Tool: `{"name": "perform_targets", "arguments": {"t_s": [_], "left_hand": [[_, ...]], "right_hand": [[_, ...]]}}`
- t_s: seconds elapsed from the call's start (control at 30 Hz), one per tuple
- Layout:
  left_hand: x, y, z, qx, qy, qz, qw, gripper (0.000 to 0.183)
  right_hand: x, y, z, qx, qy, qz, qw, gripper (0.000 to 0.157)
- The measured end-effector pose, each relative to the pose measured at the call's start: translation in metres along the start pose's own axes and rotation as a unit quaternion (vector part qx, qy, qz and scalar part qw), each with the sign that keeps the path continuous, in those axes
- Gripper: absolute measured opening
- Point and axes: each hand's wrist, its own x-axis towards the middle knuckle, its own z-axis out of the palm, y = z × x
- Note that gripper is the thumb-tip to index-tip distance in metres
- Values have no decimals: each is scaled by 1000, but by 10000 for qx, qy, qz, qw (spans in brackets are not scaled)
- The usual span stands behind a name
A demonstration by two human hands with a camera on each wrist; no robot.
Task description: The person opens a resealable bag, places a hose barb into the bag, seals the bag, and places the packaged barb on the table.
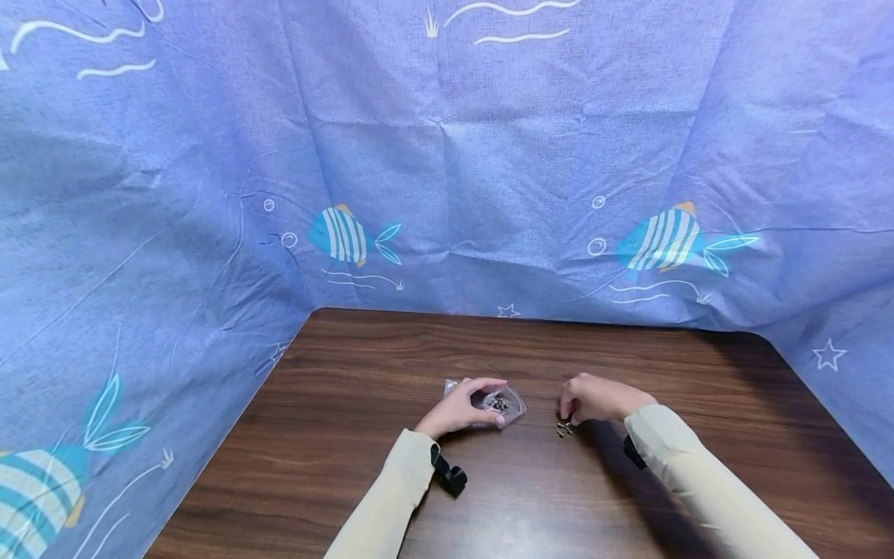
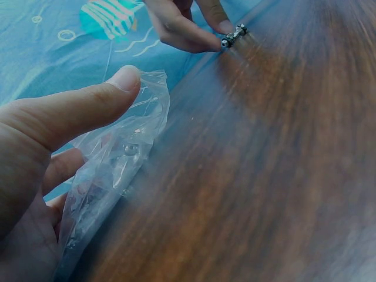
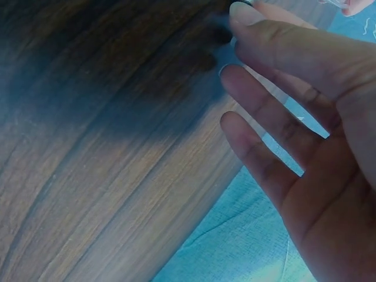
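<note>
My left hand (image 1: 461, 407) holds a clear plastic bag (image 1: 515, 405), its thumb and fingers curved about the bag's mouth. Small shiny metal pieces (image 1: 498, 404) show inside the bag. In the left wrist view the left thumb lies along the edge of the crinkled bag (image 2: 126, 147). To the right, my right hand (image 1: 594, 397) reaches down to a few small metal pieces (image 1: 561, 429) on the table. Its thumb and index fingertips pinch at a small metal piece, mostly hidden at the top edge of the right wrist view; the other fingers (image 3: 258, 106) are spread loosely.
Both hands are over a dark brown wooden table (image 1: 349, 481). A blue cloth with fish prints (image 1: 517, 171) hangs behind the table and along its sides. Black straps with a small camera (image 1: 450, 475) sit on the wrists.
</note>
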Motion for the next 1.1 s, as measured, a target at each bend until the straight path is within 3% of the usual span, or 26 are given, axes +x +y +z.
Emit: {"name": "perform_targets", "arguments": {"t_s": [0.67, 0.9, 1.1], "left_hand": [[0, 1, 0, 92, 46, -7, 9999, 62], [0, 1, 0, 88, 34, -74, 9999, 64], [0, 2, 0, 43, 26, -80, 10000, 64]], "right_hand": [[-2, 5, 8, -208, 161, -49, 9996, 18], [-2, 4, 7, -38, 65, 295, 9995, 17], [-1, 4, 8, -31, 85, 347, 9994, 16]]}}
